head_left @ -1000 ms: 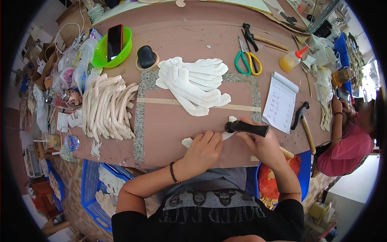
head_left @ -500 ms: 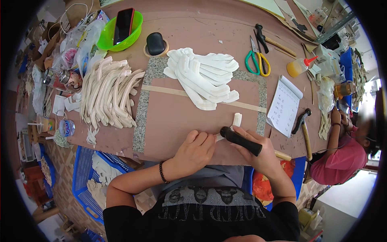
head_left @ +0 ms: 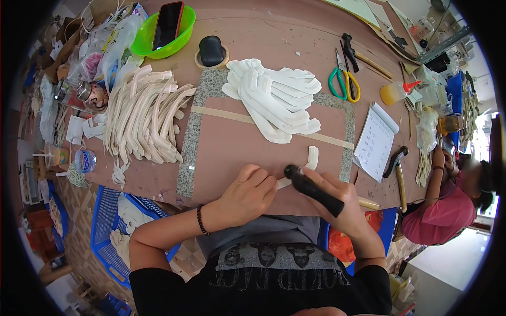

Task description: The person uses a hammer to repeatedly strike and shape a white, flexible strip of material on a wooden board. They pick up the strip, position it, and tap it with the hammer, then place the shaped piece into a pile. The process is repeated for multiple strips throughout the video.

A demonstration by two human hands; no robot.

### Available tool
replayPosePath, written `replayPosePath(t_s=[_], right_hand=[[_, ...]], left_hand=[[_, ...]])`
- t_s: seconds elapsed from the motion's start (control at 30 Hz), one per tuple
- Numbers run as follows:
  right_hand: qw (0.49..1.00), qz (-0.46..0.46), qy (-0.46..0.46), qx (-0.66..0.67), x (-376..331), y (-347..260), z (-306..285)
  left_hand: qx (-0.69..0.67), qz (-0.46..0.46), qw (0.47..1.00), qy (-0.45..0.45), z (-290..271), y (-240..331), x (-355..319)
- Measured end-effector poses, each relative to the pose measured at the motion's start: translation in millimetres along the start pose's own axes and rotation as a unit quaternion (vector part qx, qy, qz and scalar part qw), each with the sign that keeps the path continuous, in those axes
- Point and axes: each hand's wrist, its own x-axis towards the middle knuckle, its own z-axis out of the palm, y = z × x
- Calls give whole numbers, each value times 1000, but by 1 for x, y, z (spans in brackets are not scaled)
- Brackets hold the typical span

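Near the table's front edge, my left hand (head_left: 249, 190) has its fingers closed on one end of a white curved strip (head_left: 312, 158), which looks like covered leather. The strip's middle is partly hidden by a hammer (head_left: 318, 196), whose black head is gripped in my right hand (head_left: 337, 203). Its wooden handle sticks out to the right of that hand. Beyond both hands, a fanned pile of white curved strips (head_left: 274, 100) lies on the work board (head_left: 226, 152). To the left is a larger heap of beige-edged strips (head_left: 145, 116).
Scissors (head_left: 345, 84), a second hammer (head_left: 363, 55), a glue bottle (head_left: 396, 92), a notepad (head_left: 375, 138) and a third hammer (head_left: 398, 174) lie on the right. A green bowl (head_left: 182, 39) holding a phone stands far left. Blue baskets (head_left: 100, 231) flank my lap. Another person (head_left: 443, 210) sits at right.
The whole view has shifted slightly, moving the table things a little right. Against the board, both hands and the hammer have moved slightly left; their holds look the same.
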Motion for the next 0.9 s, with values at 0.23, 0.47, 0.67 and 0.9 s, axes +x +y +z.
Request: replayPosePath(t_s=[0.23, 0.47, 0.67, 0.9], right_hand=[[994, 51, -29, -96, -1, 3, -12], [997, 57, -36, -24, 0, 7, -4], [1000, 27, 13, -4, -9, 2, -10], [998, 41, -7, -48, -8, -4, -15]], left_hand=[[-20, 25, 998, -61, -12, -10, 2], [-172, -101, 978, -66, -7, -19, 0], [-163, -127, 978, 11, 16, 15, 9], [-51, 6, 998, -33, 1, 4, 8]])
